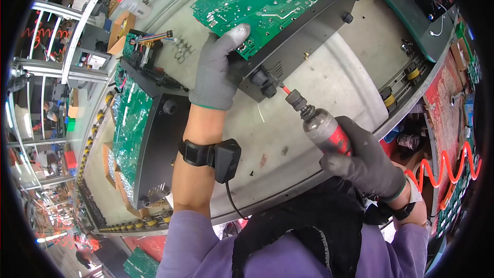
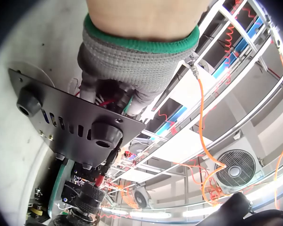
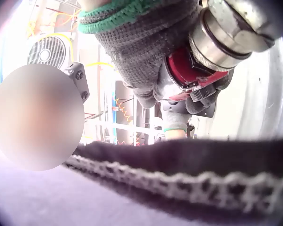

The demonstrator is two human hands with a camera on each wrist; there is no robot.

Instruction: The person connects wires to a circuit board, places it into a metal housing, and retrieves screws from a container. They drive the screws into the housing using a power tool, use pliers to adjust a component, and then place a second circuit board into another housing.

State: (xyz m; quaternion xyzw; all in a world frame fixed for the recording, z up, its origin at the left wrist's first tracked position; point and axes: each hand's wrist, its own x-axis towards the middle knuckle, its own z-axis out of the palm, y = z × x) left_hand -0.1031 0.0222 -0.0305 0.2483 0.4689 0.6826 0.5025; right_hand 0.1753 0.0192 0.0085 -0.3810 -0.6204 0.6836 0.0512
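Note:
A black metal chassis [image 1: 303, 38] stands tilted on the bench, carrying a large green circuit board [image 1: 267, 10]. My gloved left hand [image 1: 217, 67] grips its near corner, thumb over the board and the other fingers behind the panel. In the left wrist view, that panel [image 2: 68, 125] has slots and black rubber feet [image 2: 105, 134]. My gloved right hand [image 1: 368, 162] is wrapped round a red and grey air screwdriver [image 1: 321, 126]. The driver's tip reaches right to the rubber foot [image 1: 260, 78] at the near corner. The right wrist view shows the driver's metal end [image 3: 217, 44] beside the glove.
Another chassis with a green board [image 1: 131, 139] stands at the left, near cardboard boxes [image 1: 122, 31]. A dark green panel [image 1: 406, 15] lies at the far right. Yellow rollers [image 1: 411, 74] line the bench edge. A coiled orange air hose [image 1: 453, 167] hangs by my right arm.

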